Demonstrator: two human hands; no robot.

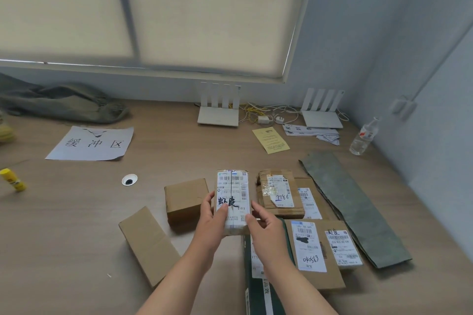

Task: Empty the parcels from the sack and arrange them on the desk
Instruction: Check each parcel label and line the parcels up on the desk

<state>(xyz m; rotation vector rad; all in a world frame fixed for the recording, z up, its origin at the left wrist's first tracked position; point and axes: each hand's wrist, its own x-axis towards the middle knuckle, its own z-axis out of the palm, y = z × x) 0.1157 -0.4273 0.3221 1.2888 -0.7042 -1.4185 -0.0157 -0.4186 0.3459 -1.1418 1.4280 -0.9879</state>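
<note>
sack cut off left, green parcel half-hidden

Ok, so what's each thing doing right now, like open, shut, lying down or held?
sack, lying slumped on the desk, far left
labelled parcel, held in both hands
left hand, grips the parcel
right hand, pinches the parcel's edge
water bottle, upright
glue stick, lying on its side
blind, pulled down
</note>
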